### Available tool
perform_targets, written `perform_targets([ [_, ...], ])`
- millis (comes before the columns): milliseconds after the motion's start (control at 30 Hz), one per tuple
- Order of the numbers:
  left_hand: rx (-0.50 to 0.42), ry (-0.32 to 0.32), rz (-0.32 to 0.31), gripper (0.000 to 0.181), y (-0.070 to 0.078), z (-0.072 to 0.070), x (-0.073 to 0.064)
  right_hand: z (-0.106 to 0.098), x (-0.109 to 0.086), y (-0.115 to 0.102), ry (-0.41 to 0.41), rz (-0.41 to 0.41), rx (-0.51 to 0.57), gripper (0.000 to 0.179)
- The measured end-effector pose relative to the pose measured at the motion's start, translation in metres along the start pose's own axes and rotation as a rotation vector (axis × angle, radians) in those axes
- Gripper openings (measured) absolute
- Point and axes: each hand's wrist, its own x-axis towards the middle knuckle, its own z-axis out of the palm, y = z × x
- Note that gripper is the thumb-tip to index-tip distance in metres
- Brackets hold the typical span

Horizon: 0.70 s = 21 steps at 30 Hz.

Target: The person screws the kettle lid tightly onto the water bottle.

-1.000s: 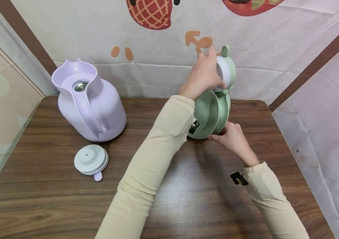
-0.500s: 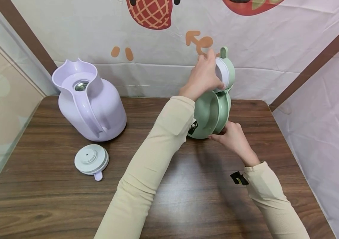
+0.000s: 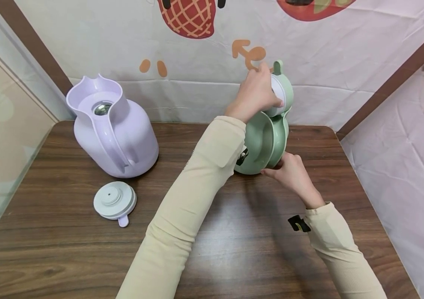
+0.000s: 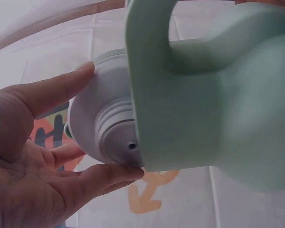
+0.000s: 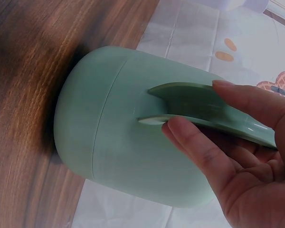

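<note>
At the back right of the table, a green vacuum jug (image 3: 258, 143) stands upright. My left hand (image 3: 255, 93) holds its lid (image 3: 288, 89) by the edge, tilted on its side over the mouth. In the left wrist view, thumb and fingers pinch the lid's pale underside (image 4: 85, 109); the stepped stopper (image 4: 119, 137) is partly hidden behind the jug's rim. Low on the jug's handle (image 5: 190, 99), my right hand (image 3: 290, 174) grips with thumb and fingers on its two edges, as the right wrist view shows.
A lilac vacuum jug (image 3: 137, 128) without its lid stands at the back left. Its lid (image 3: 114, 200) lies upside down in front of it on the wooden table (image 3: 66, 257). A printed cloth (image 3: 197, 97) hangs close behind both jugs.
My left hand has shifted slightly, and the green lid's tab has moved a little down and to the left. The right hand and the lilac jug have stayed put.
</note>
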Motion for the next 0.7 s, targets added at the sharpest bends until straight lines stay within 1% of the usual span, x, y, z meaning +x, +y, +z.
perform_targets([
  [300,0.058,0.012,-0.001,0.072,0.0036,-0.0053,0.0015,-0.0009,0.0009,-0.0006,0.000,0.004,-0.008,0.020],
  [467,0.077,0.018,0.015,0.069,0.0035,-0.0077,0.0019,-0.0019,0.0011,-0.0007,-0.002,0.008,-0.005,0.019],
  [533,0.087,0.011,0.018,0.067,0.0035,-0.0083,0.0020,-0.0022,0.0012,-0.0007,-0.004,0.007,-0.002,0.019],
  [700,0.115,-0.037,0.008,0.068,0.0030,-0.0091,0.0030,-0.0022,0.0014,-0.0004,-0.013,0.011,0.008,0.020],
])
